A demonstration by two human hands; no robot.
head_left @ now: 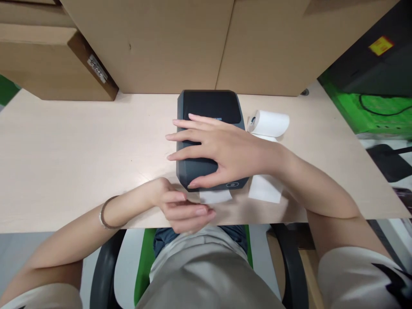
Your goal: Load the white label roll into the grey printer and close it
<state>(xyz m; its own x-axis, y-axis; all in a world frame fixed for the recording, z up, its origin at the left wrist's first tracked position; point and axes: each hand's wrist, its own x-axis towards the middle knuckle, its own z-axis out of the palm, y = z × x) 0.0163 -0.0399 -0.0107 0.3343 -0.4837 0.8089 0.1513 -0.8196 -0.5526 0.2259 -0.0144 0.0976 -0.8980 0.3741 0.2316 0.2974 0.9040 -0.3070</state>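
Observation:
A dark grey label printer [210, 103] stands on the table, its glossy black window facing up. Across its lid lies my right hand [222, 148], palm down with fingers spread, holding nothing. A white paper strip [215, 197] sticks out at the printer's front edge. Beside that strip, just in front of the printer, my left hand [185, 210] is turned palm inward with its fingers loosely bent and nothing visible in them. To the printer's right sits a roll of white paper [272, 123], with a paper length [265, 189] running toward me, partly hidden under my right forearm.
Large cardboard boxes [174, 47] line the back of the pale table [80, 146]. A flat cardboard box [41, 64] stands at the back left. At the right are a black case [370, 68] and a green surface with a cable. The chair's armrests [106, 270] flank my lap.

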